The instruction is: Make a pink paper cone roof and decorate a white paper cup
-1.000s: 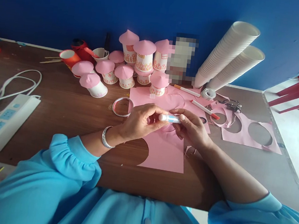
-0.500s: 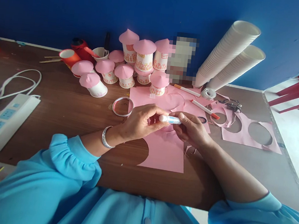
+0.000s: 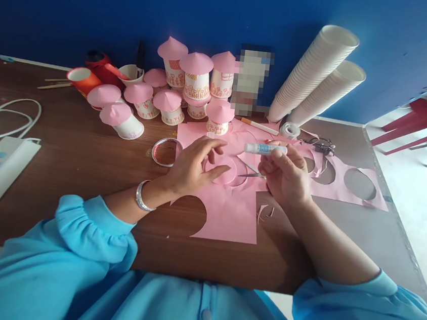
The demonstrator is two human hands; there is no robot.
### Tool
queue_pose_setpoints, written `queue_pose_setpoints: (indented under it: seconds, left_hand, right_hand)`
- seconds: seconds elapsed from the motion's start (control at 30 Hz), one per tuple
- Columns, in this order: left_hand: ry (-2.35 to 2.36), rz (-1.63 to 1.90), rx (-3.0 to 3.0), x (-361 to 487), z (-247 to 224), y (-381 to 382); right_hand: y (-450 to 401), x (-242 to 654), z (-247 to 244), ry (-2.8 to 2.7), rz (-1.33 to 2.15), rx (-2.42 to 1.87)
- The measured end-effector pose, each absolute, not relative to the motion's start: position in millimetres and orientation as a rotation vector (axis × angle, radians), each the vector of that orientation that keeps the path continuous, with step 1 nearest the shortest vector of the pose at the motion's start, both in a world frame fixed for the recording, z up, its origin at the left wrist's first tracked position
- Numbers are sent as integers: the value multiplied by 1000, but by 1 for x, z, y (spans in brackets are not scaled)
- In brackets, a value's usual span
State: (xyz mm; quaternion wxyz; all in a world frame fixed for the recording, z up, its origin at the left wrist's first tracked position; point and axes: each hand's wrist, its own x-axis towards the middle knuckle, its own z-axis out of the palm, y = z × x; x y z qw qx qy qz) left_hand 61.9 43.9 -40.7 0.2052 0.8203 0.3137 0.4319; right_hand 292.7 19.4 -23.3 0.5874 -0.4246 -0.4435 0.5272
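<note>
My right hand (image 3: 286, 173) is closed around a white and blue glue stick (image 3: 265, 149), its capped-looking end pointing left. Fingers apart, my left hand (image 3: 199, 166) holds nothing and hovers over the pink paper (image 3: 230, 218). Between the hands lies a pink paper disc (image 3: 225, 170), partly behind my left thumb. Scissors (image 3: 252, 175) rest on the paper beside my right fingers, their handles hidden by the hand. Beyond the left hand stand several decorated paper cups (image 3: 197, 88) with pink cone tops.
Two tall stacks of paper cups (image 3: 310, 73) lean by the blue wall. A tape roll (image 3: 290, 131), a marker (image 3: 259, 126) and cut pink paper (image 3: 381, 198) lie right of centre. A ring of tape (image 3: 164, 152) and a power strip (image 3: 1, 178) are on the left.
My hands have moved apart. The left one has let go of the glue stick and opened, while the right one has moved to the right with it. The disc and scissors are now visible.
</note>
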Motion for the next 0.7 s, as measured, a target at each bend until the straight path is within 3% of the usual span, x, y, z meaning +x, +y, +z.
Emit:
queue_pose_setpoints:
  seconds: [0.2, 0.7]
  left_hand:
    - [829, 834, 3039, 59, -50, 39]
    - [870, 720, 3050, 58, -56, 44]
  right_hand:
    - [24, 300, -36, -1272, 962, -1164]
    - [29, 276, -50, -1881, 616, -1298]
